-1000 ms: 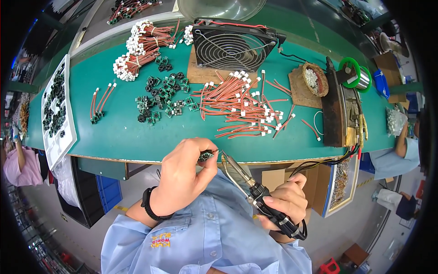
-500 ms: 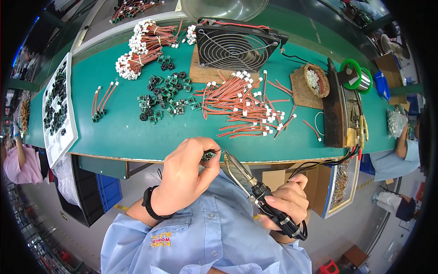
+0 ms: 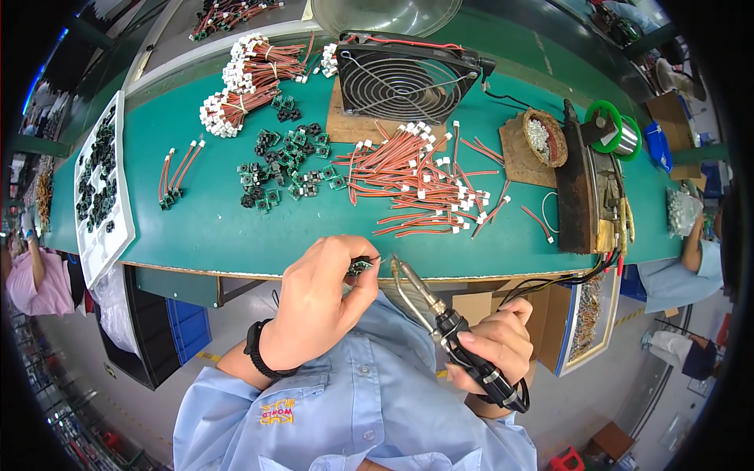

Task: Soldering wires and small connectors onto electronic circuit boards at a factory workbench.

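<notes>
At the bench's front edge my left hand (image 3: 326,290) pinches a small green circuit board (image 3: 359,267) between thumb and fingers; the hand covers part of it. In my right hand (image 3: 499,349) is a black-handled soldering iron (image 3: 455,330), fingers wrapped round the grip. Its metal tip points up and left, a short gap to the right of the board. A thin metal tube runs alongside the iron's shaft. Beyond my hands lie a pile of red-and-black wire leads with white connectors (image 3: 416,177) and a cluster of small green-and-black boards (image 3: 290,165).
A black fan (image 3: 404,82) stands on a wooden board at the back. To the right are a round dish of pellets (image 3: 542,141), a dark metal stand (image 3: 577,188) and a green solder spool (image 3: 605,125). A white tray (image 3: 118,212) of black parts lies left.
The soldering iron's tip has shifted slightly right, away from the board, and my right hand has moved a little with it. My left hand stays in place.
</notes>
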Demonstrator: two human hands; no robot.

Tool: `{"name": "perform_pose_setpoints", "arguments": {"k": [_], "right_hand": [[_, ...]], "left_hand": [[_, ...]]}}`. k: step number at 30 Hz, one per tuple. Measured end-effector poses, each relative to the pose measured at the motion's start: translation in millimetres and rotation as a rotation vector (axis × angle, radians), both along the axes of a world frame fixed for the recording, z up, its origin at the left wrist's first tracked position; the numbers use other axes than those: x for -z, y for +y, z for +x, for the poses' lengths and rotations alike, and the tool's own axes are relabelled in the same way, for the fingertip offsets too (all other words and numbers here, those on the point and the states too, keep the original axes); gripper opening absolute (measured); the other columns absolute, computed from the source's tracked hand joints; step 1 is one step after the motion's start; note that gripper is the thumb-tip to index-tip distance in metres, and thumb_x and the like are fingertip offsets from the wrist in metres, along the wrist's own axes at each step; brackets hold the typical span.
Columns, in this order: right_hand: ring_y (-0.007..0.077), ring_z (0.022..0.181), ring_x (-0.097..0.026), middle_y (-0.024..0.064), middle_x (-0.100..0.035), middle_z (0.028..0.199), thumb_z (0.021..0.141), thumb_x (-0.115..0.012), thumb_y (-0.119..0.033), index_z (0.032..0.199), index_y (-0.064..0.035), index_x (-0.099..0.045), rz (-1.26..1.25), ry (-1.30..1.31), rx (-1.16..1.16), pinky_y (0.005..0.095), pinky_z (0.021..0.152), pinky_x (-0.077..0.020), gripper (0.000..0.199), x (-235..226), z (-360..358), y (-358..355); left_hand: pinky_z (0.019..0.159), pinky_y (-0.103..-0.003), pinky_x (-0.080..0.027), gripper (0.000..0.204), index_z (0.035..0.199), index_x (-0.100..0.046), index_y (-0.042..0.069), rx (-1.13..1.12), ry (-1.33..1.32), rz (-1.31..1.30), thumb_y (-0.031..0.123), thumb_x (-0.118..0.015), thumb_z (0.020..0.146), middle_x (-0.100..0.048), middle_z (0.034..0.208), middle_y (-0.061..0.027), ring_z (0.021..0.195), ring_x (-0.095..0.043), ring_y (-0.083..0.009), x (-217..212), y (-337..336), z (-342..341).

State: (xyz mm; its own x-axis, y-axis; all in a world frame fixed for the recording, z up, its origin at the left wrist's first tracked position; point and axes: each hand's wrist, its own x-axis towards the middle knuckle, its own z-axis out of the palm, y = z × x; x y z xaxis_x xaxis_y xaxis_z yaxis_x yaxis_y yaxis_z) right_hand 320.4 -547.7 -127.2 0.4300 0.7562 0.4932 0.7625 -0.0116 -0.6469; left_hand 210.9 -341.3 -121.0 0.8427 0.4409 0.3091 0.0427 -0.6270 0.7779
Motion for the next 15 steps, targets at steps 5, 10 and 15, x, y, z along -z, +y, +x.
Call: {"name": "perform_pose_setpoints", "arguments": {"k": [5, 10, 15], "right_hand": [[0.0166, 0.067, -0.054, 0.0034, -0.060, 0.074, 0.061, -0.076, -0.016, 0.097, -0.0066, -0.063, 0.037, 0.035, 0.155, 0.0320, 0.073, -0.0346, 0.039, 6.8, 16.1, 0.3], [0.0154, 0.088, -0.053, 0.0084, -0.054, 0.104, 0.079, -0.059, -0.001, 0.117, -0.0008, -0.050, 0.158, 0.034, 0.612, 0.0271, 0.084, -0.0404, 0.039, 40.8, 53.2, 12.4], [0.0154, 0.091, -0.054, 0.0085, -0.054, 0.106, 0.083, -0.057, -0.002, 0.118, -0.0009, -0.050, -0.015, 0.132, 0.689, 0.0277, 0.086, -0.0406, 0.036, 38.3, 65.4, 24.6]], "left_hand": [[0.054, -0.025, -0.047, 0.019, 0.093, -0.047, -0.001, 0.077, -0.013, -0.391, -0.005, -0.058, 0.078, -0.056, 0.081, -0.0080, 0.070, -0.058, -0.0155, -0.2, 3.3, -6.2], [0.057, -0.022, -0.043, 0.016, 0.095, -0.043, 0.001, 0.209, 0.008, -0.941, -0.001, -0.054, 0.084, -0.053, 0.084, -0.0056, 0.075, -0.057, -0.0110, -16.3, 9.3, -8.0], [0.055, -0.021, -0.041, 0.014, 0.095, -0.042, 0.003, 0.239, 0.057, -1.090, 0.002, -0.053, 0.086, -0.051, 0.084, -0.0051, 0.076, -0.057, -0.0105, -21.8, 10.2, -7.6]]}}
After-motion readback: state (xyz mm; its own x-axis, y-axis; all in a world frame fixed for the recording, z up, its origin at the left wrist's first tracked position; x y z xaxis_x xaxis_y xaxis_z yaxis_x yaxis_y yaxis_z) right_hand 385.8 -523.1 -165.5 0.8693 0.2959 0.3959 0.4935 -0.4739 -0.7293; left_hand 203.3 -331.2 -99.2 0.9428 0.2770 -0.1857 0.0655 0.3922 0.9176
